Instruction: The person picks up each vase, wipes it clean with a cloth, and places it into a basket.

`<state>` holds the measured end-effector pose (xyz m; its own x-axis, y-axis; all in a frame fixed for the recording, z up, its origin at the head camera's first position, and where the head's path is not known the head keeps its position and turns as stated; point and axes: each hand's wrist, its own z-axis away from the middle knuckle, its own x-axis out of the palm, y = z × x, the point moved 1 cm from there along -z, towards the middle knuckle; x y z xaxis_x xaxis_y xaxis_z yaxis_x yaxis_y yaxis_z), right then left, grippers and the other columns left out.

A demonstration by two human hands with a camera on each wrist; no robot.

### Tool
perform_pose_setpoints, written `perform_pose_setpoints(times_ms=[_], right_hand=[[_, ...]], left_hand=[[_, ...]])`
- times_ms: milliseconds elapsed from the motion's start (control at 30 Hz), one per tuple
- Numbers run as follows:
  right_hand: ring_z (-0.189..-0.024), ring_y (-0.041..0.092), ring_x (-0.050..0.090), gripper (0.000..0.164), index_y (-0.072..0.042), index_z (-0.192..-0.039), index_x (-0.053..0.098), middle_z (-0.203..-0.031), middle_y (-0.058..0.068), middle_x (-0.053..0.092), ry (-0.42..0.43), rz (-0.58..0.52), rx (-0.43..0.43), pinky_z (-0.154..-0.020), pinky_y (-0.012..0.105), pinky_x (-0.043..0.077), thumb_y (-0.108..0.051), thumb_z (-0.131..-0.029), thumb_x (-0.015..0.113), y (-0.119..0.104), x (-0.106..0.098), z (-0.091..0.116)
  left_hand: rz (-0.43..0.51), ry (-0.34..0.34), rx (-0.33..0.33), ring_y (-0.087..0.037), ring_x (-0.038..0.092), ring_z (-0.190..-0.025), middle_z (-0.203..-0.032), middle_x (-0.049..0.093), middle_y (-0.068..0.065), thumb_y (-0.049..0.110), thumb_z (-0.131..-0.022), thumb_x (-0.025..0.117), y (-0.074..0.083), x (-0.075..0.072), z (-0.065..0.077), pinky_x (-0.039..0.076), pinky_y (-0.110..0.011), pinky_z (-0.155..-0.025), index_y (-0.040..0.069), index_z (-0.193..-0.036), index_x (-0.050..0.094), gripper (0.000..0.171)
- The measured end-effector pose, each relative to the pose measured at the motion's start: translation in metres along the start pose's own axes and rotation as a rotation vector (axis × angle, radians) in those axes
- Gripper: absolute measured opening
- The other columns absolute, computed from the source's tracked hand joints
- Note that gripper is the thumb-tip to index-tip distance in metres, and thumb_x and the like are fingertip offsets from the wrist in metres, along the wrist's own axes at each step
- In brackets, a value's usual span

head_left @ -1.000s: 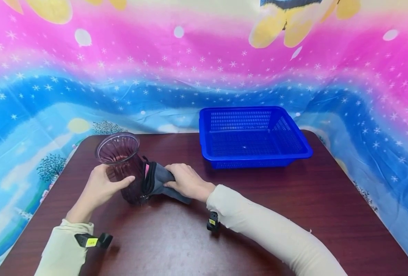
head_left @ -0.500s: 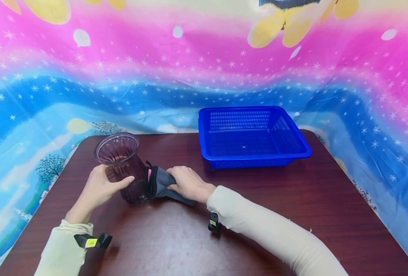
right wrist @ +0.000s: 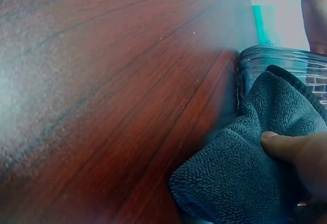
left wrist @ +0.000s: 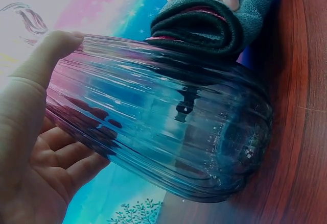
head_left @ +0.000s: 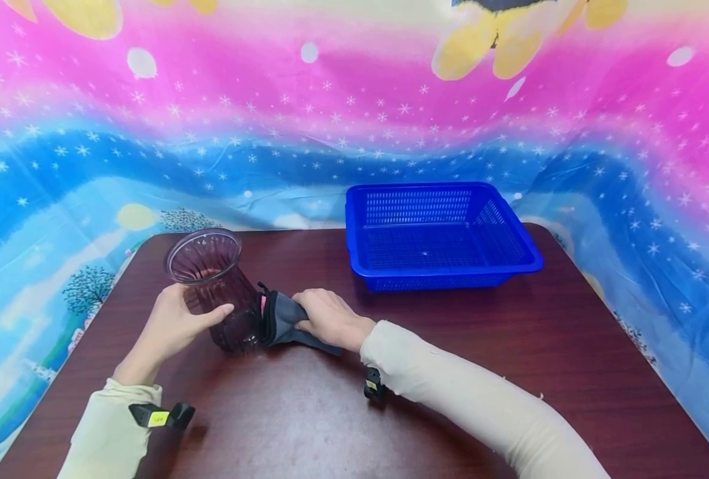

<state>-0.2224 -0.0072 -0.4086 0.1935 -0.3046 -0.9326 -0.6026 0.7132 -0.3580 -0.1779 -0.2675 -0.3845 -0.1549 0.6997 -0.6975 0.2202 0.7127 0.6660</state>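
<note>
A purple-tinted glass vase (head_left: pixel 228 291) with ribbed sides and a flared rim stands at the left of the table. My left hand (head_left: pixel 171 326) grips it below the neck, thumb on the near side; the left wrist view shows fingers behind the glass (left wrist: pixel 168 117). Against the vase's right side lies a folded dark grey cleaning cloth (head_left: pixel 285 316) with black edging and a bit of pink inside. My right hand (head_left: pixel 333 320) holds that cloth, its thumb pressing on the fuzzy fabric (right wrist: pixel 225 178) in the right wrist view. A loose end hangs toward the tabletop.
A blue plastic basket (head_left: pixel 444 273) with perforated walls stands at the back right of the dark wooden table (head_left: pixel 306 412). A colourful printed curtain (head_left: pixel 330 113) hangs behind and around the table. Small black cameras are strapped to both wrists.
My right hand and the cloth have shifted slightly to the right along the vase's side. The left hand and the vase have stayed nearly still.
</note>
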Motion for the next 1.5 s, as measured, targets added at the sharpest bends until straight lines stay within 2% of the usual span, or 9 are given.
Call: perform_pose_setpoints(times_ms=[100, 167, 433, 667, 967, 1300, 1500], right_hand=[[-0.079, 0.009, 0.057, 0.018, -0.014, -0.103, 0.071, -0.088, -0.003, 0.067, -0.007, 0.011, 0.000, -0.071, 0.027, 0.047, -0.024, -0.090, 0.077, 0.001, 0.000, 0.000], [-0.079, 0.009, 0.057, 0.018, -0.014, -0.103, 0.071, -0.089, -0.003, 0.068, -0.014, 0.018, 0.003, -0.072, 0.028, 0.048, -0.024, -0.090, 0.077, 0.001, 0.001, 0.000], [-0.081, 0.009, 0.059, 0.020, -0.015, -0.105, 0.071, -0.093, -0.003, 0.070, -0.035, 0.029, 0.024, -0.071, 0.030, 0.051, -0.025, -0.090, 0.077, 0.003, 0.003, 0.000], [-0.082, 0.010, 0.061, 0.021, -0.015, -0.108, 0.071, -0.095, -0.002, 0.071, -0.042, 0.035, 0.029, -0.071, 0.031, 0.052, -0.025, -0.091, 0.077, 0.004, 0.006, 0.001], [-0.078, 0.010, 0.058, 0.020, -0.014, -0.107, 0.070, -0.090, -0.003, 0.069, -0.044, 0.012, 0.022, -0.068, 0.028, 0.048, -0.025, -0.091, 0.077, 0.005, 0.009, 0.002], [-0.089, 0.012, 0.064, 0.026, -0.015, -0.113, 0.071, -0.101, -0.001, 0.073, -0.023, 0.013, 0.028, -0.078, 0.033, 0.054, -0.026, -0.090, 0.077, 0.007, 0.010, 0.002], [-0.088, 0.011, 0.063, 0.025, -0.015, -0.112, 0.071, -0.100, -0.002, 0.072, -0.008, -0.012, 0.025, -0.079, 0.031, 0.053, -0.025, -0.090, 0.077, 0.009, 0.008, 0.004]], left_hand=[[0.015, 0.003, 0.008, 0.020, 0.052, -0.093, -0.120, 0.071, -0.019, 0.026, -0.084, 0.082, -0.001, 0.001, -0.001, 0.044, -0.004, -0.078, 0.006, -0.129, 0.063, 0.053], [0.026, 0.002, 0.013, 0.024, 0.049, -0.091, -0.120, 0.071, -0.020, 0.025, -0.085, 0.082, -0.001, 0.001, -0.001, 0.044, -0.003, -0.078, 0.005, -0.129, 0.062, 0.053], [0.043, -0.005, 0.012, 0.023, 0.051, -0.091, -0.119, 0.071, -0.021, 0.024, -0.085, 0.082, -0.001, 0.001, -0.002, 0.046, -0.003, -0.077, 0.004, -0.129, 0.062, 0.053], [0.018, -0.001, 0.006, 0.023, 0.049, -0.092, -0.121, 0.071, -0.020, 0.026, -0.085, 0.082, -0.001, 0.002, -0.001, 0.044, -0.003, -0.078, 0.004, -0.129, 0.062, 0.053], [0.045, -0.012, 0.000, 0.024, 0.048, -0.093, -0.124, 0.069, -0.021, 0.024, -0.086, 0.081, -0.001, 0.003, 0.003, 0.045, -0.002, -0.078, 0.004, -0.133, 0.060, 0.055], [0.045, 0.001, -0.002, 0.022, 0.051, -0.091, -0.119, 0.070, -0.022, 0.022, -0.086, 0.081, -0.001, 0.004, 0.002, 0.046, -0.004, -0.076, 0.002, -0.129, 0.061, 0.052], [0.026, 0.011, 0.001, 0.021, 0.051, -0.090, -0.118, 0.071, -0.020, 0.024, -0.085, 0.082, -0.001, 0.004, 0.002, 0.046, -0.005, -0.076, 0.003, -0.127, 0.063, 0.051]])
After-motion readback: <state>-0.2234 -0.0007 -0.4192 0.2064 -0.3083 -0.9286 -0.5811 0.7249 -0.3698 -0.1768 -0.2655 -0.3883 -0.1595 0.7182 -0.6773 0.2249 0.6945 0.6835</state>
